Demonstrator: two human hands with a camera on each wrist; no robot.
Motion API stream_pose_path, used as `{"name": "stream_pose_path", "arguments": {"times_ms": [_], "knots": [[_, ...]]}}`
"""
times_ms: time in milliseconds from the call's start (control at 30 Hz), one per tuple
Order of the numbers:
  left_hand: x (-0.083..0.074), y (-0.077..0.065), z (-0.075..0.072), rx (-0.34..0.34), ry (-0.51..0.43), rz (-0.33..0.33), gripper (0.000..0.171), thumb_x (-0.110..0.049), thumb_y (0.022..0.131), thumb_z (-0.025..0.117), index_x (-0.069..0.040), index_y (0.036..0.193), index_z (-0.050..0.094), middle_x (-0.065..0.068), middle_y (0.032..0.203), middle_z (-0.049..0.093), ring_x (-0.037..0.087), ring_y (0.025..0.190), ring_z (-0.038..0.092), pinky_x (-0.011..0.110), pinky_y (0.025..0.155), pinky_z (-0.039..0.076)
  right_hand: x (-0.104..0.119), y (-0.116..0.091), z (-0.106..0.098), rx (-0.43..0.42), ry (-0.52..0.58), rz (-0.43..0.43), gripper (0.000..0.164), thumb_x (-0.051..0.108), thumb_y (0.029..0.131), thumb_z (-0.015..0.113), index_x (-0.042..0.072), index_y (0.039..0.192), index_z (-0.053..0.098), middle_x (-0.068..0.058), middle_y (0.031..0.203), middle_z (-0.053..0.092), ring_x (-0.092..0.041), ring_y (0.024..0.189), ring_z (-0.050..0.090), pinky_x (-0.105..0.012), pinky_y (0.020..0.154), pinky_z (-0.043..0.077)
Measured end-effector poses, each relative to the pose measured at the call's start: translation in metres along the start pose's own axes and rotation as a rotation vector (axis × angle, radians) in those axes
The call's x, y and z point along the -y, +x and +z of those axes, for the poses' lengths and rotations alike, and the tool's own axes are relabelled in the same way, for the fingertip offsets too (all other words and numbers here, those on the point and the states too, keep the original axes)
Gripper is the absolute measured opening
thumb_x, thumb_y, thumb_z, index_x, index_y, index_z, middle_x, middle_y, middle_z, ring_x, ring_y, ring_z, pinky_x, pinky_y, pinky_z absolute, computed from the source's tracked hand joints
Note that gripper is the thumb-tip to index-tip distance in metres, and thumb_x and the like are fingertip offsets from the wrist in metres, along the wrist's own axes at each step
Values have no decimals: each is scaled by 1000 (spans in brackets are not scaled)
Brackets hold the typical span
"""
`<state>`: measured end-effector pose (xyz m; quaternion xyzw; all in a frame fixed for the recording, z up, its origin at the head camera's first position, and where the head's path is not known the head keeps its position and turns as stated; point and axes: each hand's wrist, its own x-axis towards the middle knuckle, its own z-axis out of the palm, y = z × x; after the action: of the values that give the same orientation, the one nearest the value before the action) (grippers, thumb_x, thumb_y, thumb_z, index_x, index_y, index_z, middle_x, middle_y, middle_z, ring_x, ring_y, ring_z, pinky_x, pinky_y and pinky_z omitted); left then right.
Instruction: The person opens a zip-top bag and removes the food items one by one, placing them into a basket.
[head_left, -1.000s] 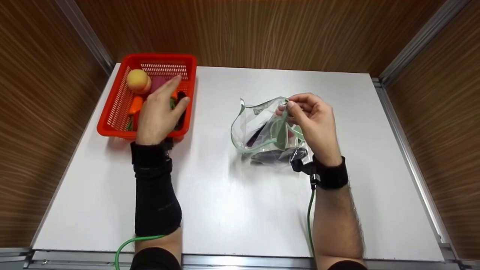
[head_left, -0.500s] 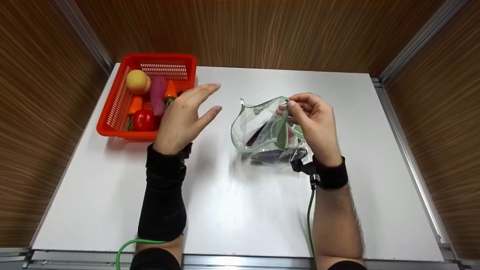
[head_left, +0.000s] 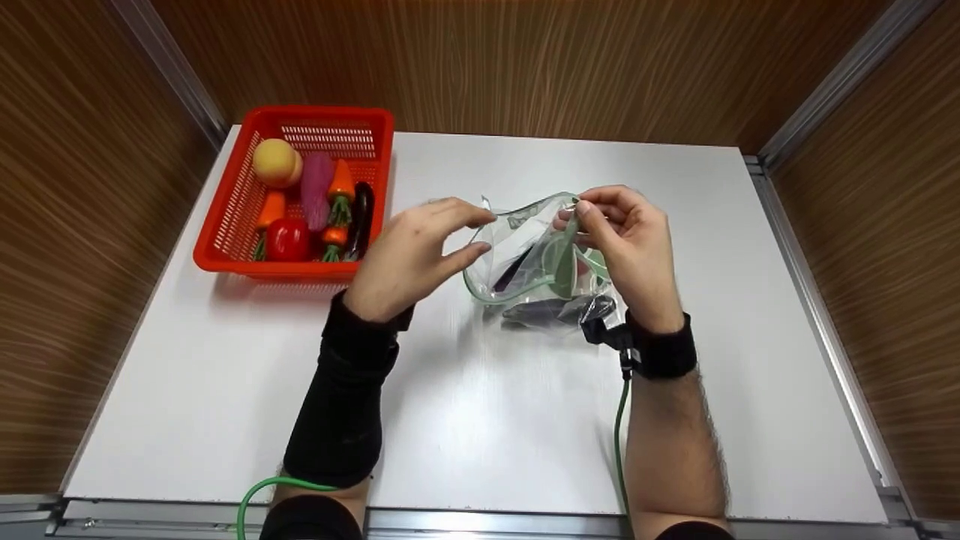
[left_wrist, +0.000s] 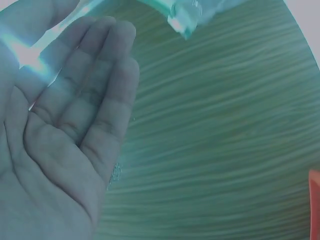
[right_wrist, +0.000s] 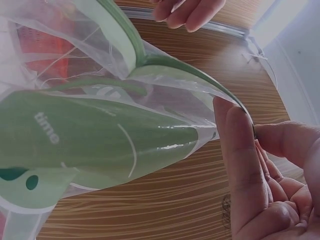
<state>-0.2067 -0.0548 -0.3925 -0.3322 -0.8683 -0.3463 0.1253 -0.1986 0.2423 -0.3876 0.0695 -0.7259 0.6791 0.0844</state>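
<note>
A clear zip bag with green print stands on the white table, its mouth gaping. In the head view my right hand pinches the right end of the bag's rim between thumb and fingers; the right wrist view shows the same pinch on the green edge. My left hand is at the bag's left rim, thumb and fingers apart and holding nothing. Whether its fingertips touch the film I cannot tell. Through the plastic show dark purple, eggplant-like things and a small red patch, partly hidden.
At the back left stands a red plastic basket. In it lie a yellow round fruit, a red pepper, several carrots, a purple vegetable and a dark eggplant. Wood-grain walls enclose the table.
My left hand has moved right, from over the basket to the bag's left rim, with nothing in it. The right hand and the bag have stayed in place.
</note>
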Motion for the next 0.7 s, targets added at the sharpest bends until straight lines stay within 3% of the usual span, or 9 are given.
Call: {"name": "stream_pose_path", "arguments": {"times_ms": [233, 700], "knots": [[-3, 7, 22, 79, -38, 29, 30, -15, 110, 84, -8, 139, 83, 10, 136, 87, 26, 124, 84, 43, 113, 68, 0, -1, 3, 5, 31, -4, 12, 4, 115, 71, -4, 122, 75, -4, 102, 89, -17, 95, 91, -34, 87, 75], [2, 20, 67, 170, -41, -26, 25, -7, 110, 81, -7, 134, 85, 11, 130, 88, 28, 125, 84, 46, 111, 69, 0, -2, 5, 43, 21, -9, 14, 2, 115, 70, -8, 122, 75, -3, 101, 90, -16, 94, 90, -34, 88, 75]]}}
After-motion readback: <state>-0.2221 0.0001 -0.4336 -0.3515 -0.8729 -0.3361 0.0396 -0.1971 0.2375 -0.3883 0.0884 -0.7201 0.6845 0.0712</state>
